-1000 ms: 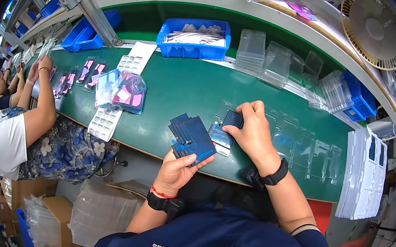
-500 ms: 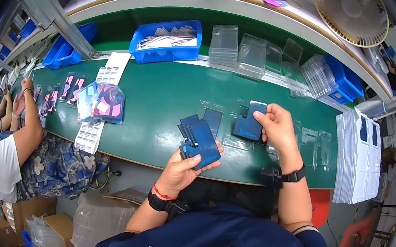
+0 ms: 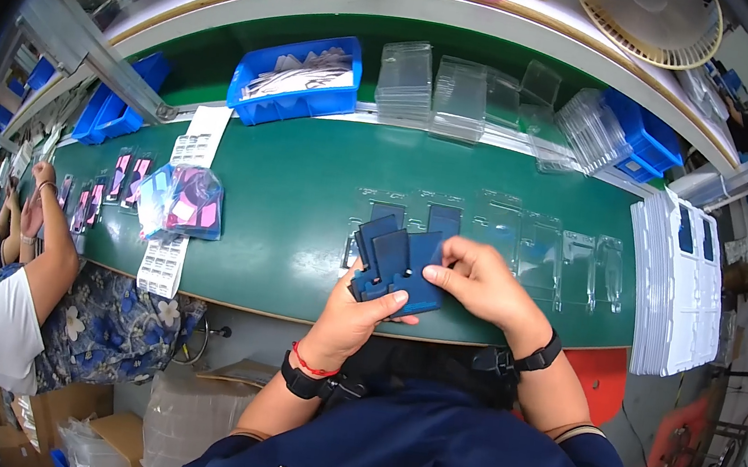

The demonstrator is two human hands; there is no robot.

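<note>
Several dark blue flat panels [image 3: 393, 257] with notched corners are fanned out in my left hand [image 3: 352, 318], its thumb pressed over their near edge. From the right, my right hand [image 3: 488, 284] has its thumb and fingers closed on the outermost panel [image 3: 424, 289] of this fan. Just beyond the hands, clear plastic trays [image 3: 499, 214] lie in a row on the green bench [image 3: 286, 222]. One blue panel [image 3: 444, 218] sits in a tray behind the fan, and another panel [image 3: 388, 211] shows to its left, partly hidden by the fan.
A blue bin [image 3: 292, 102] of white pieces and stacked clear trays [image 3: 405, 86] line the back. Bagged pink and blue pieces [image 3: 194, 200] lie left, on a white label strip [image 3: 164, 264]. White moulded trays [image 3: 667, 301] stand at the right edge. A co-worker [image 3: 11, 299] works at left.
The single panel that my right hand held over a tray now lies there, released. My right hand has moved left and closed on a panel of the fan in my left hand.
</note>
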